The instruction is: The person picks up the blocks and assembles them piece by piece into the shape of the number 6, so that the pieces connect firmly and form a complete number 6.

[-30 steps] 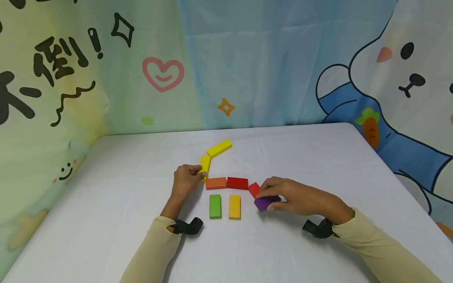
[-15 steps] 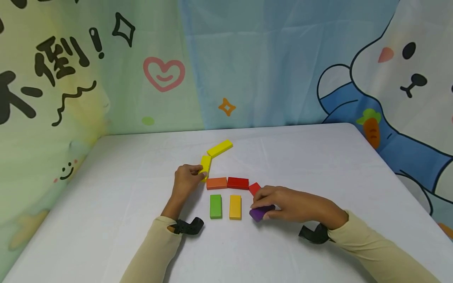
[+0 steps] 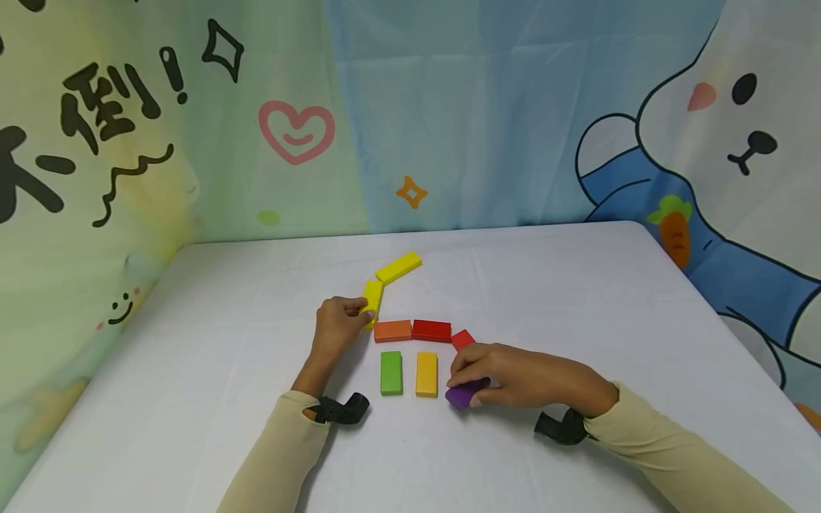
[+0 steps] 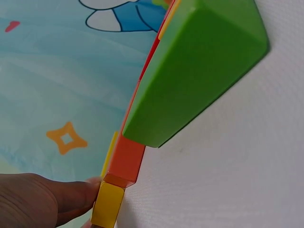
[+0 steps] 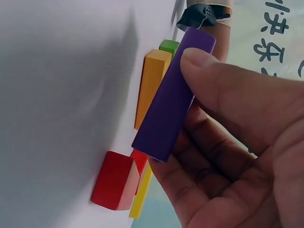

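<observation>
My right hand pinches a purple block between thumb and fingers. In the right wrist view the purple block slants across, thumb on its face, close to an amber block. My left hand pinches the lower end of a yellow block. Up close, that yellow block meets the end of an orange block. A second yellow block angles away from the first one's far end. From the orange block a row runs right through a red block to another red block, partly behind my right hand.
A green block and the amber block lie side by side in front of the row. All rest on a white-covered table. A printed cloth backdrop stands behind and at the left.
My right hand has carried the purple block left and nearer to me, away from the angled red block and toward the amber one. My left hand stays on the yellow block.
</observation>
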{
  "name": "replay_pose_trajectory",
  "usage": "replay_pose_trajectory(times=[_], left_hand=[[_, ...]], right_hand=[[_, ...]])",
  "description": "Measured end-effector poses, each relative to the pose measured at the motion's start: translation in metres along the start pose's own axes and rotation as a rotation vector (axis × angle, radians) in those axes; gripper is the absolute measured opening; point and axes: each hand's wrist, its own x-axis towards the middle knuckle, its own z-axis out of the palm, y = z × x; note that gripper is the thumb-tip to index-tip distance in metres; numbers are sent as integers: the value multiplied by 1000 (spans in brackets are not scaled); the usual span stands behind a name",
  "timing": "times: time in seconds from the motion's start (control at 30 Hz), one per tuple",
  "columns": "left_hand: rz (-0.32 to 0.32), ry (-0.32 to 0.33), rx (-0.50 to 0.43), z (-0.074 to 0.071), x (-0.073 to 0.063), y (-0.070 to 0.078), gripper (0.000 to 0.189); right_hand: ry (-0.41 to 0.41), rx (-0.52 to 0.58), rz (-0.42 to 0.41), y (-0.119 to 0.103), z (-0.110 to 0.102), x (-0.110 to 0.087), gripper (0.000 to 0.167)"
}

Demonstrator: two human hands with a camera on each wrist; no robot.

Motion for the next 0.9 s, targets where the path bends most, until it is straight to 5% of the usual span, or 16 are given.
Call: replay_pose_trajectory(times=[0.6, 0.9], left_hand=[[15, 2, 3, -1, -2, 3, 32], [13, 1, -5, -2, -2, 3, 32]], right_hand=[[19, -39, -38, 6, 6, -2, 35], [3, -41, 13, 5, 6, 0, 35]])
